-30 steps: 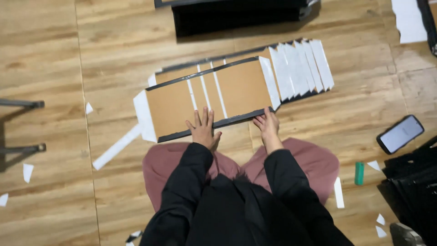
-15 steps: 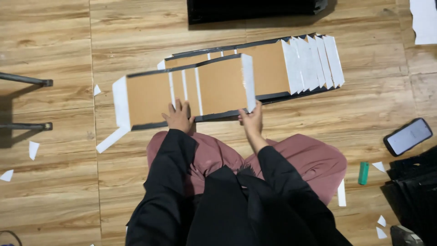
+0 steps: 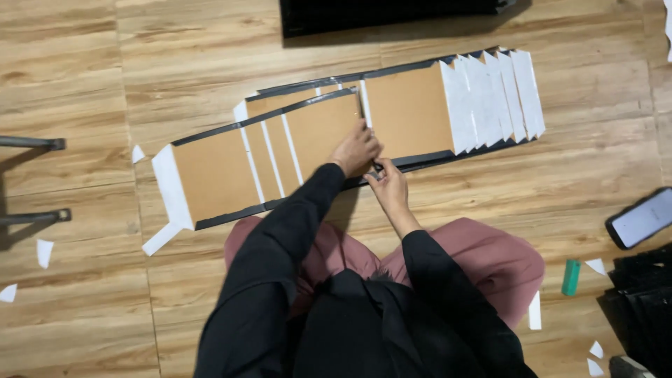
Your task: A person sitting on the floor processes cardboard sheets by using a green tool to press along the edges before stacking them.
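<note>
A long brown cardboard panel [image 3: 217, 175] with black edging and white tape strips lies on the wooden floor in front of my knees. It overlaps a stack of similar panels [image 3: 409, 112], whose white end flaps [image 3: 497, 94] fan out to the right. My left hand [image 3: 357, 148] is curled over the front panel's right end, where a white flap [image 3: 365, 112] stands up. Just below, the fingers of my right hand [image 3: 388, 187] pinch the black edge at the panel's near right corner.
A phone [image 3: 642, 218] and a small green object [image 3: 570, 277] lie on the floor at the right, beside black items [image 3: 644, 308]. A black box [image 3: 392, 14] is at the top. Metal legs [image 3: 31, 143] are at the left. White paper scraps [image 3: 43, 250] are scattered around.
The front panel has slid left off the stack. Both hands moved from its near edge to its right end, and the white end flap is now mostly under my left hand.
</note>
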